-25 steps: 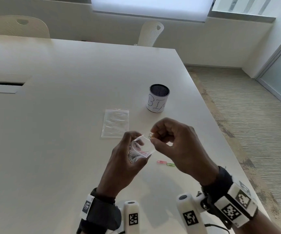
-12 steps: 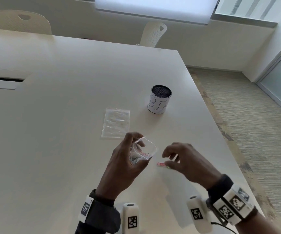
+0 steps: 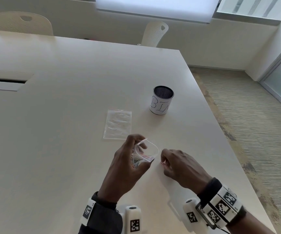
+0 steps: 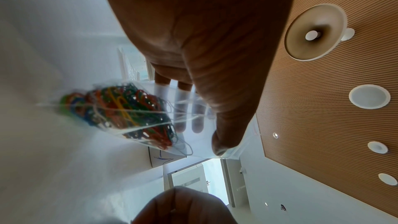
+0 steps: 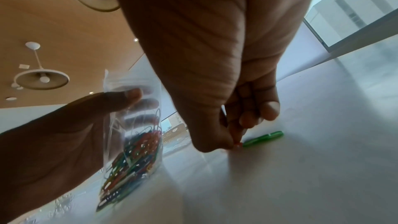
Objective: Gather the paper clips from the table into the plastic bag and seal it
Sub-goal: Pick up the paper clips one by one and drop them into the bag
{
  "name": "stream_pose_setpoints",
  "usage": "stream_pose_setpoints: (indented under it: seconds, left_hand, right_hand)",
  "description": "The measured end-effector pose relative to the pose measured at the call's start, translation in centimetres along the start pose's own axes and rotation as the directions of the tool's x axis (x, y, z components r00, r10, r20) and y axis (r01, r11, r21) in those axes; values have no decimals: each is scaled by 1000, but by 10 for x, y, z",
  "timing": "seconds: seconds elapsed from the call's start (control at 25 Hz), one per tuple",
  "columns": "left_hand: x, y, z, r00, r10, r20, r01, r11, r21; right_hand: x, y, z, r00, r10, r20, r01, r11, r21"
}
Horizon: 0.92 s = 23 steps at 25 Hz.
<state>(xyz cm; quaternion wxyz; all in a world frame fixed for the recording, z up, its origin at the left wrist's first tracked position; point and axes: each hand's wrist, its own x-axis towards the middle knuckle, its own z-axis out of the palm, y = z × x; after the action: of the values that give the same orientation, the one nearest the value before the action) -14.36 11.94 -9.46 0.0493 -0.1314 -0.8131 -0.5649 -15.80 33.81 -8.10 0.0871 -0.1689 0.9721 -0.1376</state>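
Two hands: both work above the near right part of the counter [image 3: 68,115], close to its right edge.
Left hand [image 3: 128,166]: fingers and thumb curled round a clear plastic bag [image 3: 146,152], holding it upright with its mouth gaping toward the right hand.
Right hand [image 3: 180,166]: down at the counter just beside the bag, thumb and fingertips pinched together on a red paper clip [image 3: 162,163].
Paper clips in the bag [image 4: 125,108]: a tangled heap of red, green, blue, yellow and orange at the bottom.
Green paper clip [image 5: 263,138]: flat on the counter, touching or just beside the red one; I cannot tell which.
Spare bag [image 3: 117,124]: flat and clear, toward the far edge from the hands, apart from them.
Cup [image 3: 161,100]: dark mesh with a white label, upright, toward the right edge beyond the spare bag.
Open room: broad bare surface to the left and far side; the right edge runs near the right hand, floor [image 3: 254,132] beyond it.
Head view only: spare bag, cup, counter edges, two chairs [image 3: 155,33] at the far edge.
Wrist views only: colours of the bagged clips, left fingers showing through the plastic, the green clip hidden under the right hand from above.
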Motion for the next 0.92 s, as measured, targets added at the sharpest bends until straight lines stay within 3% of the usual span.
stream_pose_setpoints:
  seconds: [0.2, 0.32, 0.48, 0.6, 0.76, 0.92]
  left_hand:
    - [1, 1, 0, 1000, -3, 2, 3, 1000, -5]
    - [1, 1, 0, 1000, -7, 1, 7, 1000, -6]
    - [1, 0, 0, 1000, -13, 7, 13, 1000, 13]
    - [1, 0, 1, 1000, -20, 14, 20, 1000, 6]
    - [0, 1, 0, 1000, -22, 4, 22, 1000, 15]
    - [0, 3, 0, 999, -26, 22, 26, 1000, 12]
  right_hand:
    - [-1, 0, -15, 998, 7, -62, -7, 1000, 1]
    - [-4, -4, -39, 973, 44, -228, 1, 981, 193]
    - [-9, -35, -67, 893, 12, -450, 169, 918, 359]
    - [-6, -51, -68, 912, -88, -400, 227, 921, 317]
    - [-1, -22, -64, 905, -35, -424, 172, 942, 289]
    - [-12, 18, -33, 999, 2, -46, 3, 992, 126]
